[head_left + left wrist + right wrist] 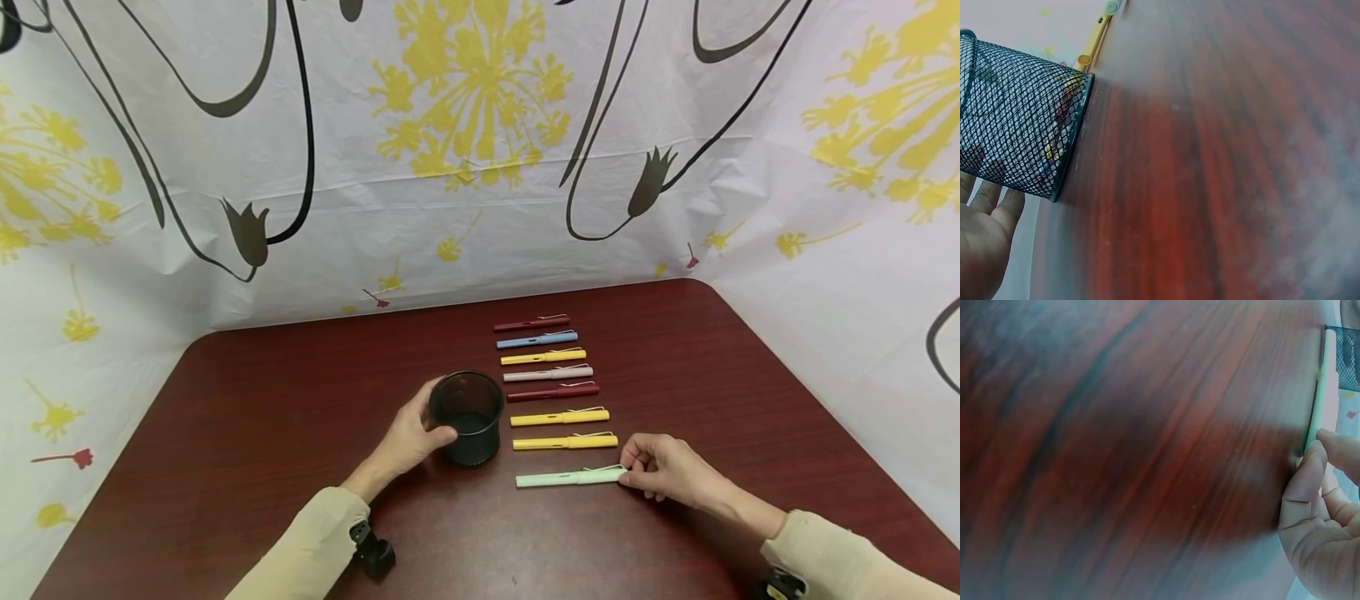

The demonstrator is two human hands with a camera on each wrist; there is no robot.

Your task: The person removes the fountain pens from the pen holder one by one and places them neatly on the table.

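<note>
My left hand (408, 435) grips a black mesh pen cup (474, 446) from its left side, thumb across the front. The cup stands upright on the table, and its mesh wall (1016, 112) shows close up in the left wrist view. At the cap end of a mint green pen (558, 478), my right hand (667, 472) pinches with thumb and index finger. That pen lies flat, nearest to me in a column of pens. Just beyond it are two yellow pens, one here (551, 444) and another (547, 419) behind it.
Farther back in the column lie a dark red pen (551, 392), a pale pinkish pen (543, 375), a yellow pen (540, 358), a blue pen (534, 341) and a second dark red pen (528, 324). A patterned white curtain (337, 242) borders the dark wooden table (300, 400).
</note>
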